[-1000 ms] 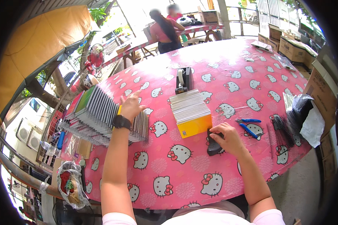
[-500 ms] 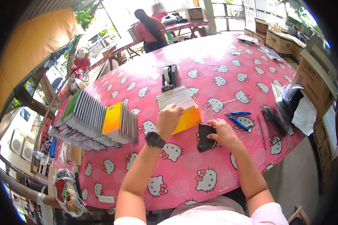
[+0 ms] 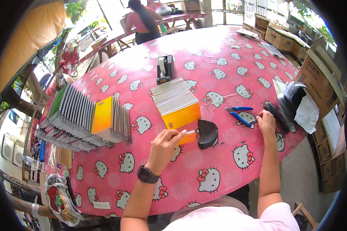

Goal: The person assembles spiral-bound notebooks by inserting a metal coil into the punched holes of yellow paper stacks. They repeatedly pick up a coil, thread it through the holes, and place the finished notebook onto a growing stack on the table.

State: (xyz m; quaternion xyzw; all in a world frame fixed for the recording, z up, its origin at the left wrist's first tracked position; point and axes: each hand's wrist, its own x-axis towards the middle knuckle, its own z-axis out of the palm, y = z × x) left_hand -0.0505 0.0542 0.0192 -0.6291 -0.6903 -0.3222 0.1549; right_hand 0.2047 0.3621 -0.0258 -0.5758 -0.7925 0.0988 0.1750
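Observation:
My left hand (image 3: 165, 148), a dark watch on its wrist, is closed on a thin orange-covered booklet (image 3: 187, 138), tilted nearly edge-on in front of the stack. A stack of unbound booklets (image 3: 175, 98) with yellow-orange covers stands just beyond it. Right of the held booklet lies a black curved block (image 3: 208, 134). My right hand (image 3: 266, 122) is pinched down at the table beside a heap of black spiral binding coils (image 3: 279, 117); what its fingertips hold is hidden. Blue-handled pliers (image 3: 241, 115) lie to its left.
Rows of spiral-bound notebooks (image 3: 81, 119) stand at the left. A black tape dispenser (image 3: 165, 69) sits behind the booklet stack. White crumpled plastic (image 3: 308, 111) and a cardboard box (image 3: 316, 81) flank the table's right edge. A person (image 3: 143, 23) is at a far table.
My left hand has come nearer with a booklet from the stack. My right hand has left the black block and moved right to the coils. The view has shifted slightly.

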